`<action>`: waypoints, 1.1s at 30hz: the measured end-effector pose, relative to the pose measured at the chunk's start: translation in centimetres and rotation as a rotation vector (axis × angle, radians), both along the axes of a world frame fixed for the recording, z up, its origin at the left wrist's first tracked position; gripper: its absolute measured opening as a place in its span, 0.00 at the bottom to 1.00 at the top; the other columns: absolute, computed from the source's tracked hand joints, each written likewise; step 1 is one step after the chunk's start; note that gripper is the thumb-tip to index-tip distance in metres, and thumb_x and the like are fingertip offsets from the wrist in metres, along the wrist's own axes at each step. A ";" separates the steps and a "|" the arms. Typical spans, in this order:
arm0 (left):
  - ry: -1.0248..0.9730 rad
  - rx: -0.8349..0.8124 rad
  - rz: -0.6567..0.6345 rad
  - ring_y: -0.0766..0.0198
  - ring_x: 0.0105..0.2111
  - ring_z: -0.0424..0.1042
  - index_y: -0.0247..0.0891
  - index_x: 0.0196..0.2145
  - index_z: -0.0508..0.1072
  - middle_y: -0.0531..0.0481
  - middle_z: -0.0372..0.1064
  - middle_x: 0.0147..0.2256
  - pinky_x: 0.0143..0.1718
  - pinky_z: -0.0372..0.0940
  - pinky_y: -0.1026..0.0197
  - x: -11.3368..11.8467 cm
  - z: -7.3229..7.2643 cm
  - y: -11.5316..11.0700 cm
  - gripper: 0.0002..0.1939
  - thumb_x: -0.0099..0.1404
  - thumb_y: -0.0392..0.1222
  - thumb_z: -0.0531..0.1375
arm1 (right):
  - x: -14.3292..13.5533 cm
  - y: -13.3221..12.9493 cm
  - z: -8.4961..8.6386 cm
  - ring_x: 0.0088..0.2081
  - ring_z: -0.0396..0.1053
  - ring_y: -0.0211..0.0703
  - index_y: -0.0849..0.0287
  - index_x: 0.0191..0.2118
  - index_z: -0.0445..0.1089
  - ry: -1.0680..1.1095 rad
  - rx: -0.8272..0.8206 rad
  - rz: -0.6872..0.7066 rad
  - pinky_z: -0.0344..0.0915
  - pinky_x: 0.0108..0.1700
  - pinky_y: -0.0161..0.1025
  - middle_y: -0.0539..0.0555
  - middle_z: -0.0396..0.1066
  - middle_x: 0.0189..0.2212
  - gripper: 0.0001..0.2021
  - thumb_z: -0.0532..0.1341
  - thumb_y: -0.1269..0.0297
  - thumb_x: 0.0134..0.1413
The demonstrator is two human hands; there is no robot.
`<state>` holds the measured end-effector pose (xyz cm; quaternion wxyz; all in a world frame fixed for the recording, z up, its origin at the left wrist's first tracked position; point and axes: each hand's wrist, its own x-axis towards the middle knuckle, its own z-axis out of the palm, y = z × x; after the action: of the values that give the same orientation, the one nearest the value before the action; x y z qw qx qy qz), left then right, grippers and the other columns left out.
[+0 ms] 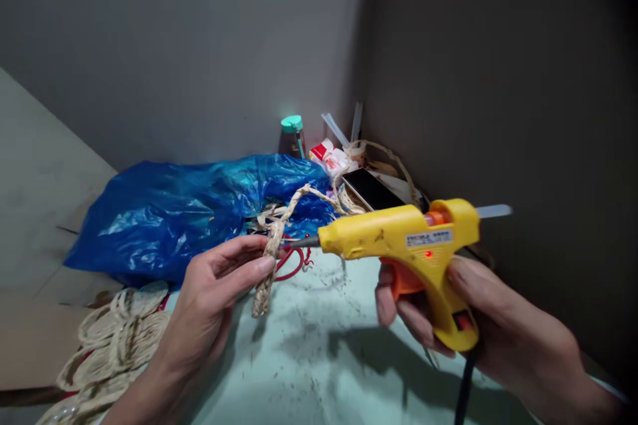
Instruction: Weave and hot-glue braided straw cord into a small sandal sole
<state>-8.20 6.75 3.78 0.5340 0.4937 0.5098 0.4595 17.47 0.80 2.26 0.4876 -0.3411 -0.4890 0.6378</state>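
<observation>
My right hand [478, 319] is wrapped round the handle of a yellow glue gun [379, 229], its fingers at the orange trigger [407, 277]. A small red light glows on its side, and a clear glue stick [494, 211] juts from the back. Between thumb and fingers, my left hand [214, 292] pinches a braided straw cord [268, 272], whose thick end hangs down while a thinner length bends up and right. The gun's dark nozzle [305, 243] points left, close to the braid; whether they touch I cannot tell. Red-handled scissors [294, 269] lie behind, partly hidden.
A large blue plastic bag [164, 212] fills the back left. Bundled cords [119, 339] lie at the lower left. Near the wall corner are a teal-lidded jar [292, 136], a phone [373, 190] and a red-and-white packet [329, 154]. The gun's black cable [464, 388] trails downward over the pale green table [279, 372].
</observation>
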 end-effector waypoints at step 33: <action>0.976 1.559 -0.037 0.57 0.44 0.73 0.30 0.49 0.73 0.43 0.75 0.42 0.52 0.69 0.52 -1.1 1.7 -2.9 0.21 0.59 0.22 0.66 | -2.4 0.6 4.2 0.48 0.70 0.52 0.69 0.57 0.67 -1.123 1.390 -0.489 0.66 0.51 0.50 0.64 0.74 0.46 0.18 0.61 0.79 0.61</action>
<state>-9.31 3.82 5.45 -0.2172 0.8612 0.2166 0.4052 15.03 1.42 6.51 0.3953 -0.3247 -0.8406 -0.1782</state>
